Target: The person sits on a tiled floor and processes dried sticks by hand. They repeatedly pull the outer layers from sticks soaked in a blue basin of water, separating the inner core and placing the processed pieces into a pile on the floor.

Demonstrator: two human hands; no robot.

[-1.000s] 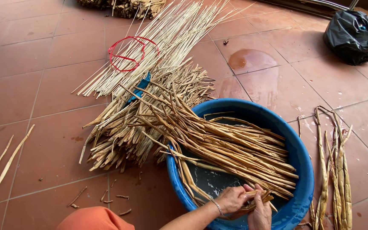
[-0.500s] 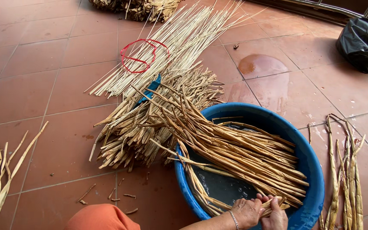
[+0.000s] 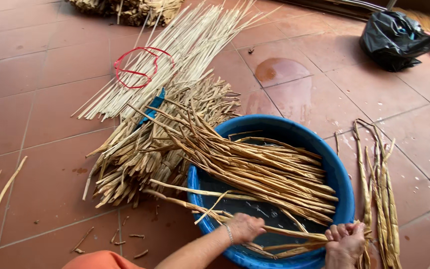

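A round blue basin (image 3: 339, 172) with dark water stands on the tiled floor. A thick bunch of wet brown reed strips (image 3: 269, 172) lies across it, their tips sticking out over the left rim. My left hand (image 3: 245, 228) presses on a few strips at the basin's near side, fingers curled over them. At the near right rim my right hand (image 3: 345, 242) grips the ends of those same strips. A thin bracelet sits on my left wrist.
A heap of dry split reeds (image 3: 145, 149) lies left of the basin, with long pale stalks (image 3: 185, 50) and a red wire loop (image 3: 138, 67) behind. Several wet strips (image 3: 379, 194) lie on the floor at right. A black plastic bag (image 3: 399, 37) sits far right.
My hands have spread apart along the strips, the left one moving left and the right one to the basin's rim. The view has shifted slightly.
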